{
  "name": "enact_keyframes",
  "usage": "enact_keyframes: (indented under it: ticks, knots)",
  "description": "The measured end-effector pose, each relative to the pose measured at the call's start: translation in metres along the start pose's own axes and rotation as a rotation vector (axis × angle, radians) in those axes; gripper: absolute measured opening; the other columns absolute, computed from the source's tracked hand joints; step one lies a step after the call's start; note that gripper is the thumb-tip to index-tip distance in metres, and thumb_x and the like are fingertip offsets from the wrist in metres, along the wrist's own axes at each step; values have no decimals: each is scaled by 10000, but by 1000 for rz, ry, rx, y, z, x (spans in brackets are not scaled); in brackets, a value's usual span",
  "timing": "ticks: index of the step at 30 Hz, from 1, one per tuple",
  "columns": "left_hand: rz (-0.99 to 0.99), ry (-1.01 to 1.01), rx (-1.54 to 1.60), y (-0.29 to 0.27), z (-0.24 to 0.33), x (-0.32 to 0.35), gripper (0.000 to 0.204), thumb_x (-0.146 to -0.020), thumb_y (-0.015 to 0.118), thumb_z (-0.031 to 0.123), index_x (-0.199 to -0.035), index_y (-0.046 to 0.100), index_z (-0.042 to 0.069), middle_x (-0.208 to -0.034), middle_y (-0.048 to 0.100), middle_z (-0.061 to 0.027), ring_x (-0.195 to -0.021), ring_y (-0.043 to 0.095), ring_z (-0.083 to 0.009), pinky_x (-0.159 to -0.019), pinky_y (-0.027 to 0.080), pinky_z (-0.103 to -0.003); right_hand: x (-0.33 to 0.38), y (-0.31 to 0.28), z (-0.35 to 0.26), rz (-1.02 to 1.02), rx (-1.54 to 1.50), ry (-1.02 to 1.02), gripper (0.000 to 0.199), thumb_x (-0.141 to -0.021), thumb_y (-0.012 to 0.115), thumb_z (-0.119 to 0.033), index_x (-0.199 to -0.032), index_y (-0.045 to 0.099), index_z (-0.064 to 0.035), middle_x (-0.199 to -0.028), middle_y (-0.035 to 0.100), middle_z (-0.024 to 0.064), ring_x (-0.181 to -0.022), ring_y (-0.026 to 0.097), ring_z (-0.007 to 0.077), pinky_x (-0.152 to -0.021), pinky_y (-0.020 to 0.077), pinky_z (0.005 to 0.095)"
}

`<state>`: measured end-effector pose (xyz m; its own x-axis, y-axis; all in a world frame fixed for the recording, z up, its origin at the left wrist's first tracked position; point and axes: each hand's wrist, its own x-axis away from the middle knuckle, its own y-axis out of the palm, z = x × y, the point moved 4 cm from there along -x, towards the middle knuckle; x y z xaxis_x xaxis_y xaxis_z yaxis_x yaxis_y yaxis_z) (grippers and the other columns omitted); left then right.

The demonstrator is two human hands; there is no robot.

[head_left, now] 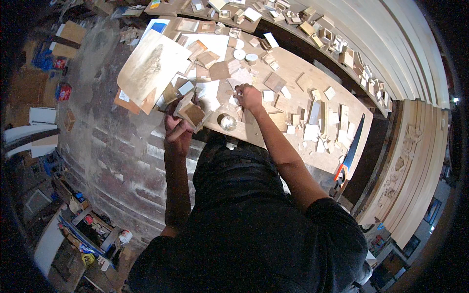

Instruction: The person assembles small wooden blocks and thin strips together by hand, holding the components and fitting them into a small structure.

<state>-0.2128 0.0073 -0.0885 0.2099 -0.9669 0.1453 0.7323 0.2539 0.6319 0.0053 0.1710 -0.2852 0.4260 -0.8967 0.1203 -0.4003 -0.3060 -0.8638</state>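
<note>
My left hand (179, 133) is at the near left edge of the wooden worktable (305, 78), its fingers closed around a small open wooden box (194, 113). The box is tilted, with its brown inner face turned toward me. To its right, my right hand (250, 97) is over the tabletop with the fingers curled together. Whatever those fingers hold, if anything, is too small to make out. Between the hands, close to the front edge, sits a round shiny container (227, 122). A pale, irregular flat piece (241, 77) lies just beyond my right hand.
A large pale board (146, 68) overhangs the table's left side. Two white round lids (251, 58) and several small wood pieces lie across the top. A handsaw (352, 149) with an orange handle rests along the right edge. Long planks (410, 166) are stacked further right.
</note>
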Motion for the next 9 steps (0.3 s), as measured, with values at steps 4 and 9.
enact_keyframes:
  ticks: [4, 9]
  knots:
    - [52, 8, 0, -18, 1, 2, 748, -762, 734, 116, -1410, 372, 25, -1330, 513, -146, -1227, 519, -307, -1066, 408, -447, -6, 21, -15, -69, 185, -46, 208, -810, 686, -202, -1015, 688, -164, -1047, 660, 82, -900, 669, 308, -768, 554, 420]
    - [31, 31, -172, -20, 11, -3, 836, -766, 774, 286, -1438, 334, 54, -1307, 544, -163, -1204, 547, -337, -1053, 430, -480, -14, 23, -18, -152, 202, 53, 277, -793, 682, -218, -1063, 681, -157, -1125, 663, 93, -971, 670, 316, -819, 554, 427]
